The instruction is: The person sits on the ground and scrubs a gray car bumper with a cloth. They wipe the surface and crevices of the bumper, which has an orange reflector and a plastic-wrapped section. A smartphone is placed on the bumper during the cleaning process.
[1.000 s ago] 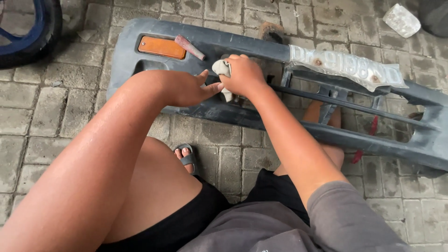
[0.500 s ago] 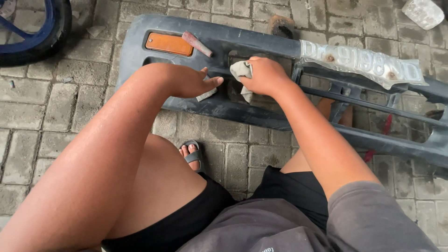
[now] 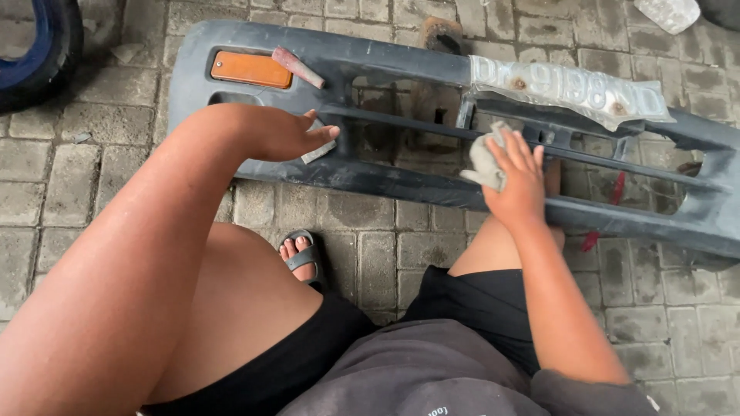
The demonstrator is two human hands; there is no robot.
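A grey car bumper (image 3: 401, 181) lies across the paving in front of me, with an orange lamp (image 3: 252, 68) at its left end and a worn white plate (image 3: 570, 86) on the right. My left hand (image 3: 289, 132) rests flat on the bumper's left part, a small flat grey piece (image 3: 317, 152) under its fingers. My right hand (image 3: 519, 181) presses a crumpled grey rag (image 3: 486, 160) against the bumper's lower bar near the middle.
A thin pink-handled tool (image 3: 298, 68) lies on the bumper beside the lamp. A blue-rimmed tyre (image 3: 42, 46) stands at the far left. My sandalled foot (image 3: 302, 254) is on the paving below the bumper. A pale crumpled scrap (image 3: 669, 12) lies at top right.
My right hand has slid the rag to the right along the bumper, away from my left hand. The left hand has stayed on the bumper's left part.
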